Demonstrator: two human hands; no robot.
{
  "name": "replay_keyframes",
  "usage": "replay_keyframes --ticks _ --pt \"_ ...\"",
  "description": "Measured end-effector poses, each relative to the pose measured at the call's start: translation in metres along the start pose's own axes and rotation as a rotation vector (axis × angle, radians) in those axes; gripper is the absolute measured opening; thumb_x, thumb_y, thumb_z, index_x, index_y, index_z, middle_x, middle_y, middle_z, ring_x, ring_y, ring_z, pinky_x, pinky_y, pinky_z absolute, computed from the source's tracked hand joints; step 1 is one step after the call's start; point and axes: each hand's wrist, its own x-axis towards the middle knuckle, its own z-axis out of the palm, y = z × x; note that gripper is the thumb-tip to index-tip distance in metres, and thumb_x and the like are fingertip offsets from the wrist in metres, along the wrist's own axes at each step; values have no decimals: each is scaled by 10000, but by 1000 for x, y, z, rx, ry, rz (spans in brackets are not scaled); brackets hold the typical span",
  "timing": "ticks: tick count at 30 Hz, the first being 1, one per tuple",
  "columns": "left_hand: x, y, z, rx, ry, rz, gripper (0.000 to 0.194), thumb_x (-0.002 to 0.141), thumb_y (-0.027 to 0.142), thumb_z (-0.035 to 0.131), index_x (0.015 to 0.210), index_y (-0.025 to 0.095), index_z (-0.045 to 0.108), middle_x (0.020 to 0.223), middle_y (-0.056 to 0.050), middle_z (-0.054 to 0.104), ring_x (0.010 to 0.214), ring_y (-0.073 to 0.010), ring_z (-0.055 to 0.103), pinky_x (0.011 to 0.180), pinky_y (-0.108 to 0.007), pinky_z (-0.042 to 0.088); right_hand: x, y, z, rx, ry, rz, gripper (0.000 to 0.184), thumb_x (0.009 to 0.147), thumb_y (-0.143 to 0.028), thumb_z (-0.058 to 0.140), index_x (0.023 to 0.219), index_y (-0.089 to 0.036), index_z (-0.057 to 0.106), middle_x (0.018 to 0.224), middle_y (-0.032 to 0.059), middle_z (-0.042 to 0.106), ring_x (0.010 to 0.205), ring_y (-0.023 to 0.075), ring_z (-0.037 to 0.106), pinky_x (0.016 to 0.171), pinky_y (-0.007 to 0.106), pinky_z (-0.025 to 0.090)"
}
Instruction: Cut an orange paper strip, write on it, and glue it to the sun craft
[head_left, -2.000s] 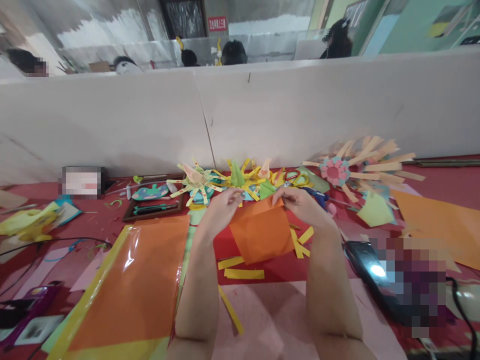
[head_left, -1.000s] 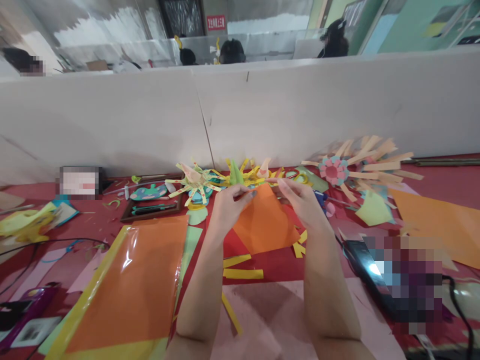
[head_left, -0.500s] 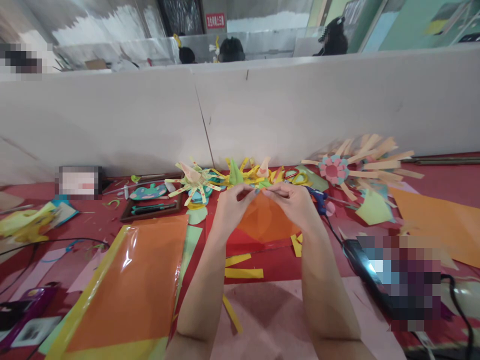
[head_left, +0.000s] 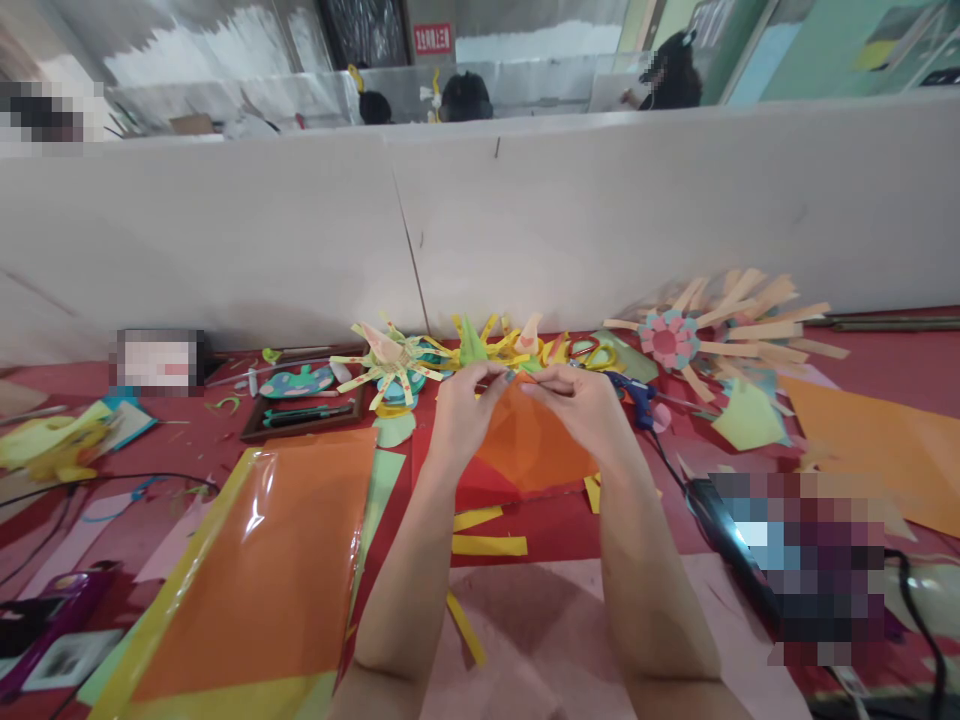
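Observation:
My left hand (head_left: pixel 461 415) and my right hand (head_left: pixel 581 405) meet above the red table (head_left: pixel 555 530), both pinching the top corner of an orange paper sheet (head_left: pixel 529 450). The sheet is folded or curled so that its two upper corners come together between my fingertips. Its lower part hangs down toward the table between my forearms. Just beyond my fingers lie yellow paper flowers (head_left: pixel 397 362) and a green paper cone (head_left: pixel 472 345).
A wrapped pack of orange paper (head_left: pixel 262 570) lies at the left, and loose yellow strips (head_left: pixel 487 545) below the sheet. A pink-and-tan paper flower (head_left: pixel 675 340), orange sheet (head_left: pixel 877 440), glue gun (head_left: pixel 637 392) and black device (head_left: pixel 735 540) sit right. A white partition (head_left: pixel 480 230) backs the table.
My hands started apart, each holding an upper corner of the flat orange sheet. They have come together and the two corners now meet, so the sheet has folded inward.

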Motion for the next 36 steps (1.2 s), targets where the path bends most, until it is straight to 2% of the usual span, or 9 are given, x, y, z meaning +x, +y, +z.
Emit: replay_keyframes --ticks 5,11,18,22,28,36 --pt "1 -1 0 -41 -6 10 131 778 293 591 789 197 679 804 -18 675 760 -147 602 697 -251 449 -2 -1 1 -45 -39 -38 279 705 -391 668 901 -209 590 706 22 712 676 183 665 608 287 492" --pt "1 -1 0 -124 49 -25 124 758 290 612 733 189 681 745 -11 671 718 -137 593 673 -251 451 -4 -1 8 -45 -31 -91 244 716 -378 658 849 -206 549 683 -2 699 633 160 648 603 277 478" --pt "2 -2 -1 -141 74 65 112 752 264 618 678 184 643 699 4 641 691 -117 575 663 -231 443 -4 -3 10 -23 -15 -66 227 678 -339 690 807 -192 575 657 -9 680 637 157 650 593 264 484" --pt "2 -2 -3 -158 69 -9 159 737 323 635 673 178 654 682 4 645 670 -119 576 642 -231 440 -2 -1 8 22 -56 -54 203 682 -351 683 779 -182 626 768 29 712 744 187 676 674 295 513" --pt "3 -7 -5 -174 66 -84 123 715 299 653 700 182 685 723 -5 682 702 -137 600 677 -248 452 -3 -1 8 35 -43 -50 158 679 -314 681 755 -179 649 766 37 719 748 195 680 689 308 525" --pt "2 -3 -4 -123 54 43 139 759 301 614 698 188 667 683 8 638 663 -117 570 642 -231 450 -2 1 9 5 -33 -121 163 733 -340 632 771 -183 657 794 34 714 750 184 676 714 300 524"
